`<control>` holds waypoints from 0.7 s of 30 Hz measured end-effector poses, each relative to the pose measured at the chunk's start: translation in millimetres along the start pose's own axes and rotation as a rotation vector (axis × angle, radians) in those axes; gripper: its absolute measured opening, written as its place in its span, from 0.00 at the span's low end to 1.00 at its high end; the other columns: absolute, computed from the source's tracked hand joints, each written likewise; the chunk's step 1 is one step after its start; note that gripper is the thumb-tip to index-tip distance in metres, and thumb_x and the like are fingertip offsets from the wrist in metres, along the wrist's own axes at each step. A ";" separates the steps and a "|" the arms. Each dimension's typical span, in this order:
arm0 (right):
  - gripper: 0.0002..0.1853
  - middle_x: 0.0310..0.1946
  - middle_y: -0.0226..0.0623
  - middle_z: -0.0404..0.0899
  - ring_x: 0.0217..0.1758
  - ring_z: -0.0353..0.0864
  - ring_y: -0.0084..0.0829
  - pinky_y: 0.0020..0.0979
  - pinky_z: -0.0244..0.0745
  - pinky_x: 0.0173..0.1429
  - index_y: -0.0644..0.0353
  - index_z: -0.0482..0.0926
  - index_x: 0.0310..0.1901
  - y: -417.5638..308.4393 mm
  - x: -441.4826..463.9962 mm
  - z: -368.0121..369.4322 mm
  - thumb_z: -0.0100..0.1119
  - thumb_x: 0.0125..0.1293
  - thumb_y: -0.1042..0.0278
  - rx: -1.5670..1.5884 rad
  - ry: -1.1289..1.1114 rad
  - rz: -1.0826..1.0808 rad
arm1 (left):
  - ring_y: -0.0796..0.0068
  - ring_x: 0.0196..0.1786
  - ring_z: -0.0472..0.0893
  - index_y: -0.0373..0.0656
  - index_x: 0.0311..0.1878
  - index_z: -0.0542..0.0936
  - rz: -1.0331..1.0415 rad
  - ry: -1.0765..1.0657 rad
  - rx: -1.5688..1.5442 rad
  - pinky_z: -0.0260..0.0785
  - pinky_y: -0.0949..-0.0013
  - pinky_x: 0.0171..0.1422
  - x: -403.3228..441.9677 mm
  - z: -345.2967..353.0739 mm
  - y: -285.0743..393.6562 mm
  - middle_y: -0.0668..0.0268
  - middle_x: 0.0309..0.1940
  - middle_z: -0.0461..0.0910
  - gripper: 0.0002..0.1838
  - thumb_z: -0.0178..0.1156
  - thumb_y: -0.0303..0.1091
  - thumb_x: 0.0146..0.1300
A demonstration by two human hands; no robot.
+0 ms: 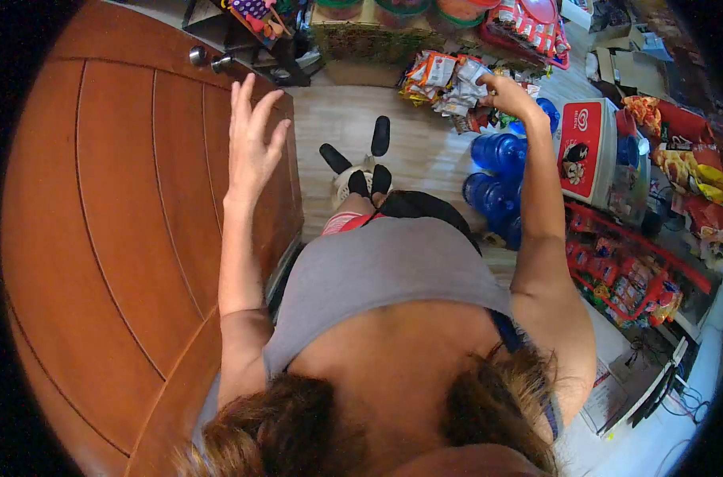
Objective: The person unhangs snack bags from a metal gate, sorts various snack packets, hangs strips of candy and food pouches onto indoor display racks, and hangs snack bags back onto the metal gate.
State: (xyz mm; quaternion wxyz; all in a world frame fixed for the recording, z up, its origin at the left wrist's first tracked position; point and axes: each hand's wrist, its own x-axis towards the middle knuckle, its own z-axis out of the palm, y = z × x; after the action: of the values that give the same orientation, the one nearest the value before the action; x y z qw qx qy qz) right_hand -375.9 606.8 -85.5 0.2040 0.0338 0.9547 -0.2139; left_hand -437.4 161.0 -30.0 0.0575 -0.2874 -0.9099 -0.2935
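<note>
My left hand [254,147] is raised beside the brown wooden door [123,199], with its fingers spread and nothing in them. It is near the metal door knob [220,63] but apart from it. On the other side, my right hand [511,97] reaches forward with bent fingers, closed at the edge of a bunch of silver and orange sachets [455,83]. The fingertips are partly hidden against the silver sachets.
Large blue water bottles [500,153] stand on the floor to the right, near a red-and-white freezer box [582,151]. Red baskets of packets [628,274] line the right side. Lidded tubs [401,9] sit on a box ahead. Black slippers [381,136] lie near my feet.
</note>
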 end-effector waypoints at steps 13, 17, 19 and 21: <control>0.23 0.42 0.52 0.80 0.49 0.78 0.48 0.41 0.73 0.50 0.63 0.76 0.49 53.4 -55.5 75.8 0.66 0.50 0.67 0.199 0.044 0.192 | 0.48 0.67 0.61 0.43 0.54 0.73 0.156 -0.489 -0.143 0.59 0.53 0.67 21.0 73.0 8.7 0.51 0.64 0.63 0.22 0.63 0.29 0.54; 0.22 0.38 0.48 0.80 0.43 0.80 0.40 0.36 0.74 0.48 0.64 0.75 0.49 63.9 -101.8 100.5 0.65 0.51 0.72 0.307 0.088 0.293 | 0.49 0.66 0.63 0.43 0.54 0.72 0.262 -0.636 -0.097 0.59 0.54 0.67 40.8 91.1 16.1 0.51 0.63 0.63 0.22 0.62 0.29 0.54; 0.21 0.39 0.48 0.81 0.42 0.81 0.41 0.37 0.74 0.47 0.63 0.75 0.49 72.8 -117.3 113.0 0.65 0.51 0.72 0.349 0.142 0.350 | 0.50 0.66 0.64 0.43 0.55 0.72 0.289 -0.692 -0.105 0.60 0.55 0.67 56.4 103.8 26.5 0.51 0.63 0.64 0.23 0.62 0.29 0.54; 0.21 0.40 0.48 0.81 0.42 0.80 0.42 0.37 0.74 0.47 0.63 0.76 0.49 88.1 -125.4 127.3 0.66 0.51 0.72 0.313 0.166 0.396 | 0.50 0.65 0.64 0.42 0.55 0.72 0.326 -0.711 -0.125 0.60 0.55 0.67 69.0 125.4 34.1 0.51 0.63 0.64 0.23 0.62 0.29 0.54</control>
State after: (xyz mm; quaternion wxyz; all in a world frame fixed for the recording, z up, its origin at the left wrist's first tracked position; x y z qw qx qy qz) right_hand -200.2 635.8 -174.7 0.1550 0.2687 0.8982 -0.3114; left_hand -467.6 288.5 -97.0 -0.2330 -0.5146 -0.7960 -0.2174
